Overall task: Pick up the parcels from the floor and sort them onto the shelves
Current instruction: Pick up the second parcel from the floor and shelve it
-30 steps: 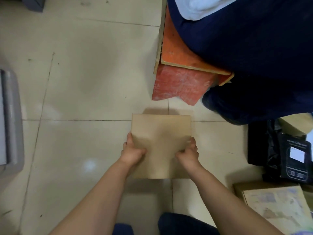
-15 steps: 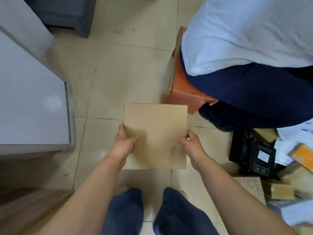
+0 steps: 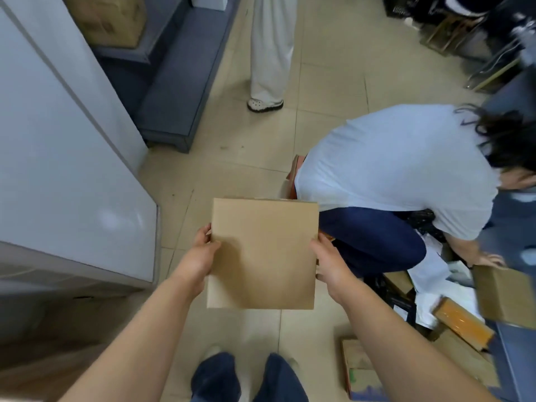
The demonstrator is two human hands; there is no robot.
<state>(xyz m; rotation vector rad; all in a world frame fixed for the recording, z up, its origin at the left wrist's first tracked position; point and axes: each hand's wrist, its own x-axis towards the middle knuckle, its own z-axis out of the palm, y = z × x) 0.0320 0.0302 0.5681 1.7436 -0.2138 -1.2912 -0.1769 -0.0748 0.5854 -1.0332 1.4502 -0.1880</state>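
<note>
I hold a flat plain brown cardboard parcel in front of me, above the tiled floor. My left hand grips its left edge with the thumb on top. On the opposite edge my right hand grips it the same way. The parcel's top face is blank and lies roughly level. Several more parcels lie in a heap on the floor at the lower right, among them an orange box, a brown box and white bags.
A grey-white cabinet stands close on my left, and a dark grey shelf base with a cardboard box lies beyond it. A person in a white shirt crouches at right over the parcels. Another person's legs stand ahead.
I have risen from the floor with the parcel in both hands. The view has lifted, so the cabinet, the crouching person and the standing legs have come into sight.
</note>
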